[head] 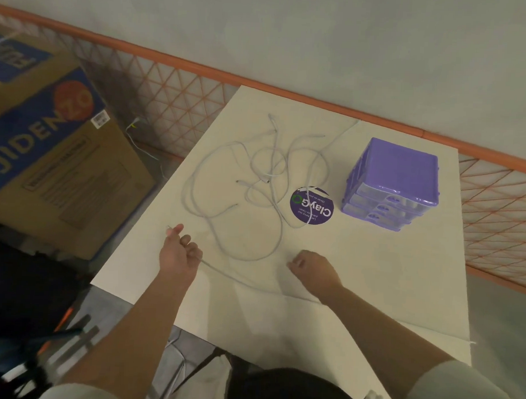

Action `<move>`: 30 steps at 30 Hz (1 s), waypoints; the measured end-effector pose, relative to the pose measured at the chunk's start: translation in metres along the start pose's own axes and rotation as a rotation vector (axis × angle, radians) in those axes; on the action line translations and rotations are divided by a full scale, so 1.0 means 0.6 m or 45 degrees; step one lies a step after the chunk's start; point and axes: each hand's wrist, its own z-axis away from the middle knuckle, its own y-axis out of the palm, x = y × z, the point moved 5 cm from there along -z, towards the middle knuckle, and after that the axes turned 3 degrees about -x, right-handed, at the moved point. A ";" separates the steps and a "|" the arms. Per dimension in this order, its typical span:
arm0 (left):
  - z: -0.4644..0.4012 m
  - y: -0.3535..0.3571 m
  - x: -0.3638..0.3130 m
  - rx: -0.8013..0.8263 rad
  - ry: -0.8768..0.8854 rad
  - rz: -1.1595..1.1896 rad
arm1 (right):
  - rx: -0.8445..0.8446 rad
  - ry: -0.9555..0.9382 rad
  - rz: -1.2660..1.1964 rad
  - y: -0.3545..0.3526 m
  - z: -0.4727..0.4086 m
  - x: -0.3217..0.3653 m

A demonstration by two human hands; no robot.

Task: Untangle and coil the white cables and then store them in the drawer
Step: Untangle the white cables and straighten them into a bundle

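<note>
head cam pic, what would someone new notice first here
Most likely the tangle of white cables sprawled in loose loops across the middle of the white table, one strand crossing a round purple sticker. To the right stands a purple drawer unit, its drawers closed. Near the front edge, the left hand pinches one cable end, while the right hand is curled beside the strand.

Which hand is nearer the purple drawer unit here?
Right. The right hand sits on the table in front of and to the left of the purple drawer unit. The left hand, gripping a white cable, is farther left, near the table's left edge.
</note>
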 end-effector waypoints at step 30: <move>0.006 0.034 -0.038 0.193 -0.083 -0.146 | -0.104 0.733 -0.725 0.029 -0.063 0.024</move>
